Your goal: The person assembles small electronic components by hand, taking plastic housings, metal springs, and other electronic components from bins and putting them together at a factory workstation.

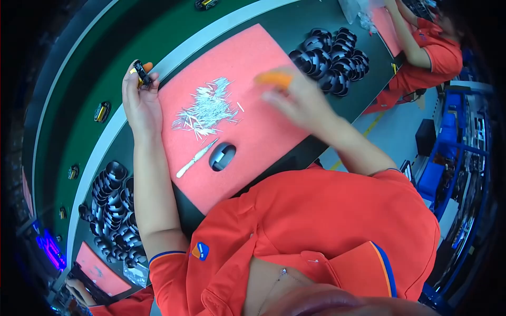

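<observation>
My left hand (143,108) is raised at the left edge of the pink foam mat (237,58). Its fingers close round a small black part with a bit of yellow (141,73). Over the right side of the mat, my right hand (300,100) is smeared by motion, with orange finger covers showing; whether it holds anything is hidden by the blur. Between the hands lies a loose heap of thin, silvery pins (208,108). Nearer me rest a slim, pale pointed tool (196,159) and one oval black shell (222,157).
Stacked black curved shells (332,60) stand beyond the mat's right side, and more shells (113,210) lie at the left. A green conveyor belt (79,126) carries small black-and-yellow assemblies past the white rail. Co-workers in red sit at upper right (437,58) and lower left (126,305).
</observation>
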### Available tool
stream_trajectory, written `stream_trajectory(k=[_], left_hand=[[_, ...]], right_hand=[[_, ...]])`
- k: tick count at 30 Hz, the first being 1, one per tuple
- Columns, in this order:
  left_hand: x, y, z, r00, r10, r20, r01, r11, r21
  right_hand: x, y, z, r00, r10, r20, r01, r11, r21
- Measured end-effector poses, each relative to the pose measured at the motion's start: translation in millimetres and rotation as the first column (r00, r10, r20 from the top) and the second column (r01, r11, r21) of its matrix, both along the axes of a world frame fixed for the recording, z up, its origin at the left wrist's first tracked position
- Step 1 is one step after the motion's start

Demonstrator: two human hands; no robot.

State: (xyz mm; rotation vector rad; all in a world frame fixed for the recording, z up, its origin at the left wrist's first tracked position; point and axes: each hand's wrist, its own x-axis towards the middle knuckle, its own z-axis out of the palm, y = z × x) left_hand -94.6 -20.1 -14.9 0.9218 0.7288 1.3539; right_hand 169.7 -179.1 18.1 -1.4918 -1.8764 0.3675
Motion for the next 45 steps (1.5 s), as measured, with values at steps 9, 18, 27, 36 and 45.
stream_trajectory(k=[9,18,27,36,45], left_hand=[[0,-5,10,0.998,-0.01,-0.062,0.011,1.0,0.017],[-7,-4,8,0.994,-0.024,-0.104,0.028,0.999,0.042],[-18,-3,2,0.995,-0.015,-0.094,0.021,0.997,0.071],[-26,-3,4,0.996,-0.046,-0.081,0.055,0.993,0.107],[-15,-18,16,0.984,0.1,-0.151,-0.081,0.989,0.125]], right_hand=[[86,33,18,0.778,-0.238,0.582,0.23,0.969,0.088],[98,59,20,0.706,0.012,0.708,0.101,0.988,-0.117],[77,77,29,0.99,-0.081,0.115,0.122,0.902,-0.413],[-45,132,7,0.994,-0.075,0.073,0.085,0.986,-0.142],[-58,127,-5,0.976,0.141,0.165,-0.127,0.988,-0.092]])
